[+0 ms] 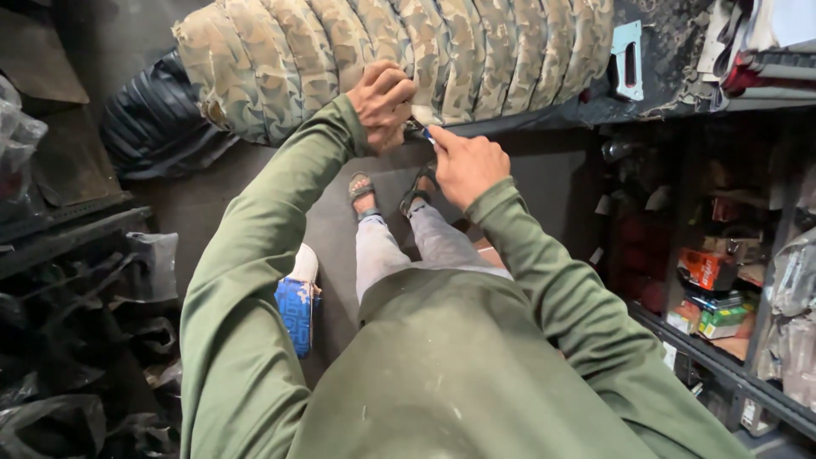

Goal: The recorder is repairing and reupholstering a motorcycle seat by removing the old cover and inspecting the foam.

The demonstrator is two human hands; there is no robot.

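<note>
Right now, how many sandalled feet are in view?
2: the left foot and right foot stand side by side on the floor, between the forearms, below the camouflage seat cover.

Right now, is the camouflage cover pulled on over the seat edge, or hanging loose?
On, mostly: the camouflage cover lies ribbed across the seat. The left hand pinches its lower edge, the right hand holds a small tool there.

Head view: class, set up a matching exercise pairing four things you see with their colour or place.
Things:
1. Left hand
2. Right hand
3. Padded seat cover
4. Shelf boxes

Descriptions:
A. camouflage pattern
B. gripping the cover's lower edge
C. far right, orange and green
D. pinching a small blue-tipped tool

Pairs: 1-B, 2-D, 3-A, 4-C
</note>
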